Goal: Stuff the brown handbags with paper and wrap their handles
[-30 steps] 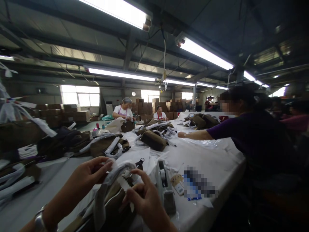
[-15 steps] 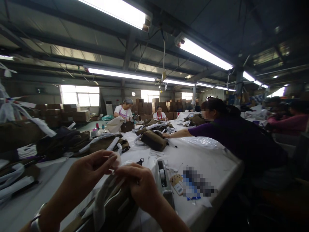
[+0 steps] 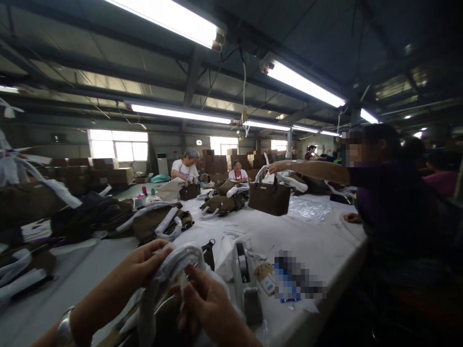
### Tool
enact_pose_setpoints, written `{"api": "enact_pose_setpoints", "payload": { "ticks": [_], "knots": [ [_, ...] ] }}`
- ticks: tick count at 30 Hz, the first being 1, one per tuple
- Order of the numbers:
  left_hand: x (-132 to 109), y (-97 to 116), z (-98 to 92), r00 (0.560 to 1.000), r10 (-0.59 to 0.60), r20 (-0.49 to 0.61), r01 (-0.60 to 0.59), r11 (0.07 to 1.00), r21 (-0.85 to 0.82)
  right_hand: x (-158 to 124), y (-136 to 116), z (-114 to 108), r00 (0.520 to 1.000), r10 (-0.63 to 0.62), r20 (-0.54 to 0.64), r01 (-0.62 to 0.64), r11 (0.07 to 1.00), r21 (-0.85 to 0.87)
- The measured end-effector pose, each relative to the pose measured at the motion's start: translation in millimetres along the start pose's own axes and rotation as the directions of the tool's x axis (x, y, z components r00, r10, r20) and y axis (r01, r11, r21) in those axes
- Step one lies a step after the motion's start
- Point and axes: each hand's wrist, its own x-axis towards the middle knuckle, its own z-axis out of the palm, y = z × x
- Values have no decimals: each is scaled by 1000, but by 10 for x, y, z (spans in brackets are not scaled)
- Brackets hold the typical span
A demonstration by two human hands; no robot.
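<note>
A dark brown handbag (image 3: 170, 318) lies before me at the table's near edge, its arched handle (image 3: 181, 253) wrapped in white, thin material. My left hand (image 3: 150, 260) pinches the wrapped handle near the top of its curve. Below the arch, on the right, my right hand (image 3: 210, 299) has its fingertips on the white wrapping; its lower fingers are blurred and partly hidden. A dark strap end with a metal ring (image 3: 209, 250) sticks up behind the handle.
Close on the right stand a tape dispenser (image 3: 247, 284) and tags (image 3: 265, 279). More bags with white-wrapped handles (image 3: 159, 221) cover the left and middle of the table (image 3: 231, 226). At right, a co-worker's arm (image 3: 318, 171) holds a brown handbag (image 3: 269, 197) up; others work at the back.
My right hand has moved down from the top of the handle, and the wrapped arch now shows. The co-worker at right has lifted a bag off the table and drawn back.
</note>
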Motion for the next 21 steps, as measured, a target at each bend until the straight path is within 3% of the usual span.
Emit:
{"api": "enact_pose_setpoints", "payload": {
  "ticks": [2, 6, 12, 15, 18, 20, 21],
  "knots": [
    [-22, -3, 10, 1000, 8, -26, -8, 1000, -7, -36, -25, 14, 1000, 28, 3, -28, 998, 57],
    [-17, -1, 1, 994, 25, -103, -25, 1000, 0, -123, -138, -5, 994, -24, -110, 36, 994, 105],
    [-50, 43, 11, 973, 139, -182, -108, 979, 171, -163, -426, -34, 997, -19, 72, 8, 988, 151],
    [-85, 101, 13, 960, 181, -213, -129, 964, 234, -92, -512, -14, 989, -147, 13, 147, 988, -48],
    [-114, 180, 8, 940, 198, -278, -129, 960, 248, 28, -596, 32, 912, -401, -88, 337, 854, -397],
    [-134, 238, 9, 925, 212, -314, -143, 963, 228, 113, -653, 72, 878, -465, -111, 363, 800, -478],
    [-145, 265, 14, 921, 220, -322, -155, 964, 214, 153, -673, 93, 890, -440, -121, 347, 825, -446]
  ]
}}
